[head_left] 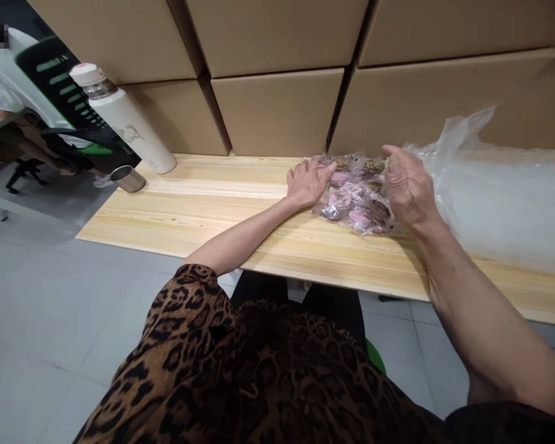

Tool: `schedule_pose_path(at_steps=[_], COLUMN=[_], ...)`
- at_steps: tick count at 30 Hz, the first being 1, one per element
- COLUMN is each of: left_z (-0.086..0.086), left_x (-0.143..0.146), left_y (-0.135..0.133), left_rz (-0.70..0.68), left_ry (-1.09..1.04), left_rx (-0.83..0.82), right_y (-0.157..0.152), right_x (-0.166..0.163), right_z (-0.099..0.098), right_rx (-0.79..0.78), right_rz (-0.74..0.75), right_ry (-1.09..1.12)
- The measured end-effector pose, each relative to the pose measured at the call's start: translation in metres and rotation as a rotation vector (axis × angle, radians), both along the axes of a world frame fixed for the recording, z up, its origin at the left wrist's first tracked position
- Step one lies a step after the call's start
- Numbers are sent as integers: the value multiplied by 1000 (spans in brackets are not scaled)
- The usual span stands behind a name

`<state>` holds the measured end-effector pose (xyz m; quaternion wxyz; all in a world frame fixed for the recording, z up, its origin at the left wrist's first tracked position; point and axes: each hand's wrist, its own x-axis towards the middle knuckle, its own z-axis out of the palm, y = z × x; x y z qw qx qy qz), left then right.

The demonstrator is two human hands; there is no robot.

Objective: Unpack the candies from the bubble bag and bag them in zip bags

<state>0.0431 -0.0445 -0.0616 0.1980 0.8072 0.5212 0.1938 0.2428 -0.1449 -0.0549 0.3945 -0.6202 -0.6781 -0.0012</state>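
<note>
A cluster of small clear plastic packets point(358, 197) with pink and brown contents lies on the wooden table; what exactly is inside I cannot make out. Against its left edge rests my left hand point(308, 184), palm down with the fingers spread, touching the nearest packets. My right hand point(409, 188) stands on its side at the cluster's right edge, thumb up and fingers slightly bent, holding nothing that shows. Its lower fingers are partly hidden. Just right of that hand lies a large clear plastic bag point(513, 203), its loose end standing up near my wrist.
Stacked cardboard boxes point(277, 114) form a wall along the back of the table point(203, 216). A white bottle point(129, 123) and a metal cup point(128, 179) stand at the left end. Farther left, another person point(32, 92) sits by a green-backed chair.
</note>
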Motion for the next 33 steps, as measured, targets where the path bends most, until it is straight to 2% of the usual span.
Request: schedule_pose_path(at_steps=[5, 8, 13, 16, 19, 22, 27, 28, 30, 33], left_z=[-9, -14, -18, -14, -7, -1, 8, 9, 10, 8], left_x=[28, 37, 25, 9, -5, -16, -28, -29, -30, -28], left_y=[-13, -15, -15, -22, -28, -31, -40, -41, -43, -46], left_rz=[-137, -229, -243, -338, -357, -341, -373, -386, -408, -431], left_ry=[-67, -217, -358, -403, -432, -446, -487, -494, -504, -514], left_rx=[17, -4, 112, 186, 194, 214, 285, 293, 306, 308], right_y=[-4, -4, -2, -3, -10, -28, -89, -102, -123, -137], right_x=[-4, -5, 0, 0, -4, -10, -1, 6, 20, 38], right_z=[3, -1, -11, -10, -2, 6, 3, 0, -8, -22], right_rx=[-41, 28, 240, 283, 366, 546, 826, 815, 655, 192], right_rz=[-17, 28, 131, 135, 57, -57, -310, -352, -395, -350], right_ry=[-17, -29, -26, -49, -138, -180, 6, 42, 76, -7])
